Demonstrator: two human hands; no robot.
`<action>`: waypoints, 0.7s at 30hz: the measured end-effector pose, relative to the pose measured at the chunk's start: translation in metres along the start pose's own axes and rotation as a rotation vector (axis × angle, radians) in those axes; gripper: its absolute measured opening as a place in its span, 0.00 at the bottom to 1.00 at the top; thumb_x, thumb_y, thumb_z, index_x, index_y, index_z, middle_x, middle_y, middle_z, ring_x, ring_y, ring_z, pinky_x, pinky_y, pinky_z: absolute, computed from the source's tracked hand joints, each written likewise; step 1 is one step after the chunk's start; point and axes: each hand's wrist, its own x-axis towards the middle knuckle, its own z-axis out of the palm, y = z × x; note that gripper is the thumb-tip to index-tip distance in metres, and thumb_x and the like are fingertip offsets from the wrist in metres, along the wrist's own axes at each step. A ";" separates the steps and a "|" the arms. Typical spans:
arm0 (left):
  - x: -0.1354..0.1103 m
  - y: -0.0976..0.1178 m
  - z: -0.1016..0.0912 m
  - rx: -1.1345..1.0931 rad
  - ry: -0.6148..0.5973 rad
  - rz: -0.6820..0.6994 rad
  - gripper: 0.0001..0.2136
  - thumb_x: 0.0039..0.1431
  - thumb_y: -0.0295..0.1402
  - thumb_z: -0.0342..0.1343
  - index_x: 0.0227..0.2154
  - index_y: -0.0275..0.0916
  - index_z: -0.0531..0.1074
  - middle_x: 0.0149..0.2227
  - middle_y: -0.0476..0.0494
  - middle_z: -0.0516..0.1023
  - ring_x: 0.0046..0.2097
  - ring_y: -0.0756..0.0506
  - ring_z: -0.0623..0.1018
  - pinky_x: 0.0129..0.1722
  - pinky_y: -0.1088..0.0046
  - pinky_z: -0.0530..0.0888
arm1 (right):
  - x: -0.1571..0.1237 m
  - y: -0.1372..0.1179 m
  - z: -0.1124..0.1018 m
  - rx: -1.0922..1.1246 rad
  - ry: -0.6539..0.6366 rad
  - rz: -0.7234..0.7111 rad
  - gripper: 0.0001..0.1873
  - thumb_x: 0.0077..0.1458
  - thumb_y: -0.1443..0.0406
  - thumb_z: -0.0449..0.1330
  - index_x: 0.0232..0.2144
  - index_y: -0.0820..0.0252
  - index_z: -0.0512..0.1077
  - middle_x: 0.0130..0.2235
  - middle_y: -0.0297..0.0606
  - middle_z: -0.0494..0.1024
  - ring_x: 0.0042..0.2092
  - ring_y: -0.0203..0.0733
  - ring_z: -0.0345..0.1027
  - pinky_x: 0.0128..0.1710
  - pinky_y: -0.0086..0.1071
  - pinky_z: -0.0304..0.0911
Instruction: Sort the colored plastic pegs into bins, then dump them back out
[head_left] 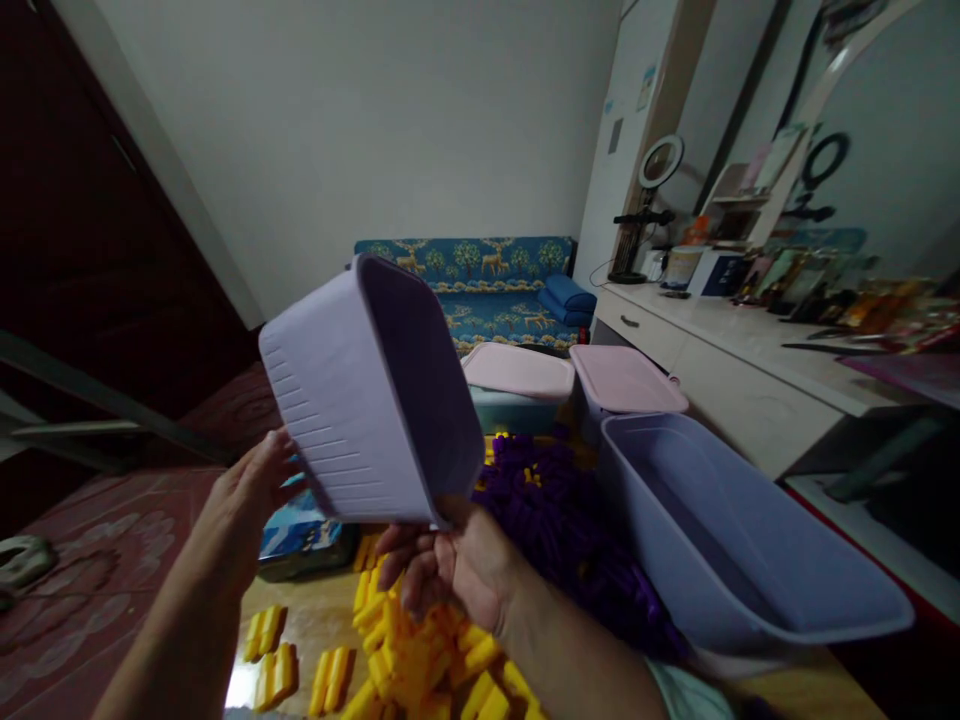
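Observation:
I hold a lilac plastic bin (352, 400) up in the air, tilted so its open mouth faces right. My left hand (244, 495) presses against its ribbed bottom at the lower left. My right hand (450, 570) grips its lower rim from beneath, fingers curled. Under the bin lie several yellow blocks (420, 660) on a wooden floor, and a heap of purple blocks (555, 500) sits just to the right.
A larger empty lilac tub (750, 560) stands at the right. Two lidded bins with pink lids (525, 372) (626, 380) stand behind the purple heap. A blue patterned sofa (480, 285) is at the back, a white dresser (750, 350) right, a red rug (90, 560) left.

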 end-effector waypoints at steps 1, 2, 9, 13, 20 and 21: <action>-0.003 0.000 -0.001 -0.053 -0.011 -0.024 0.35 0.45 0.58 0.56 0.54 0.42 0.69 0.52 0.40 0.76 0.45 0.40 0.78 0.34 0.71 0.78 | 0.000 -0.008 -0.001 0.016 0.059 0.017 0.30 0.61 0.58 0.34 0.35 0.70 0.73 0.27 0.48 0.78 0.17 0.33 0.64 0.17 0.26 0.61; -0.006 0.001 -0.003 -0.085 -0.025 -0.040 0.36 0.46 0.58 0.56 0.56 0.44 0.66 0.54 0.40 0.74 0.45 0.40 0.79 0.34 0.71 0.78 | 0.000 -0.015 -0.003 -0.003 0.137 0.011 0.27 0.60 0.60 0.36 0.35 0.70 0.72 0.26 0.46 0.78 0.16 0.33 0.65 0.16 0.26 0.61; -0.032 0.006 0.011 -0.130 -0.140 -0.215 0.37 0.52 0.43 0.61 0.63 0.47 0.52 0.56 0.33 0.71 0.39 0.40 0.81 0.35 0.58 0.80 | 0.008 -0.032 -0.027 -0.403 0.547 -0.138 0.15 0.54 0.62 0.47 0.28 0.66 0.69 0.22 0.41 0.77 0.17 0.36 0.68 0.14 0.24 0.59; -0.032 -0.001 0.027 -0.357 -0.327 -0.428 0.25 0.58 0.41 0.55 0.56 0.38 0.62 0.48 0.30 0.76 0.38 0.39 0.81 0.34 0.61 0.80 | 0.003 -0.042 -0.040 -0.775 0.590 -0.217 0.17 0.55 0.61 0.47 0.24 0.63 0.71 0.21 0.42 0.77 0.19 0.37 0.70 0.17 0.24 0.59; -0.012 -0.012 0.044 -0.591 -0.093 -0.467 0.08 0.56 0.22 0.51 0.39 0.32 0.69 0.31 0.41 0.78 0.28 0.46 0.80 0.25 0.72 0.79 | -0.017 -0.058 -0.028 -1.258 0.696 -0.469 0.21 0.57 0.54 0.52 0.18 0.59 0.69 0.26 0.44 0.79 0.31 0.44 0.72 0.28 0.29 0.61; -0.006 -0.011 0.045 -0.606 -0.032 -0.481 0.09 0.55 0.19 0.50 0.38 0.33 0.68 0.28 0.44 0.77 0.25 0.48 0.78 0.23 0.75 0.78 | -0.020 -0.057 -0.027 -1.219 0.662 -0.504 0.21 0.57 0.52 0.52 0.23 0.60 0.72 0.29 0.44 0.80 0.33 0.44 0.72 0.29 0.30 0.62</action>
